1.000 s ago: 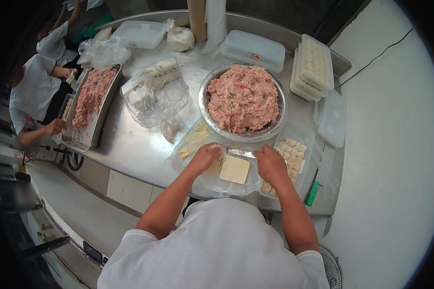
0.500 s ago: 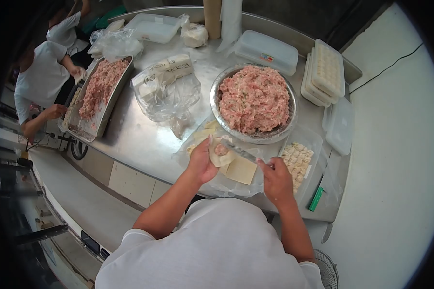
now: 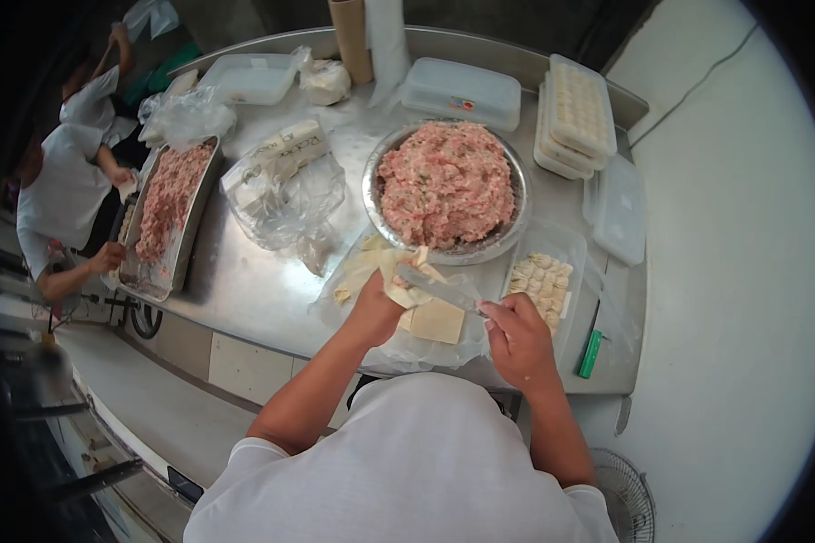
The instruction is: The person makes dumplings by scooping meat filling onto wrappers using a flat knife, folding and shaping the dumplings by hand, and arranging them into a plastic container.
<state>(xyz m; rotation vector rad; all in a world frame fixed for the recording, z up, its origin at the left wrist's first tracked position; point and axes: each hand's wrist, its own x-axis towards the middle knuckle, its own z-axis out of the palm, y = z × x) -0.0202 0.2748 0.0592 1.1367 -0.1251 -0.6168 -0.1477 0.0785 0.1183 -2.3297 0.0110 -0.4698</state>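
My left hand [image 3: 378, 309] is closed around a dumpling wrapper [image 3: 393, 268], whose edges now stand up and fold over. The handle of a flat metal spatula [image 3: 439, 289] is gripped in my right hand [image 3: 520, 340], its blade reaching into the wrapper. Little of the filling inside can be seen. Below the blade lies a stack of square wrappers [image 3: 437, 322] on plastic film. Just beyond my hands, a metal bowl [image 3: 371, 201] is heaped with pink minced meat [image 3: 448, 184]. Folded dumplings [image 3: 541, 285] sit in a clear plastic box by my right hand.
Stacked boxes of dumplings [image 3: 581, 104] and a loose lid [image 3: 618, 213] stand at the right. A green-handled tool [image 3: 590, 354] lies near the front edge. Bagged wrappers [image 3: 285, 181] rest left of the bowl. A co-worker [image 3: 63, 185] works at a meat tray [image 3: 199, 204] farther left.
The wrapper, earlier spread open with a meat ball showing, is now folded up around the spatula tip. The camera view has shifted, so the table appears moved left.
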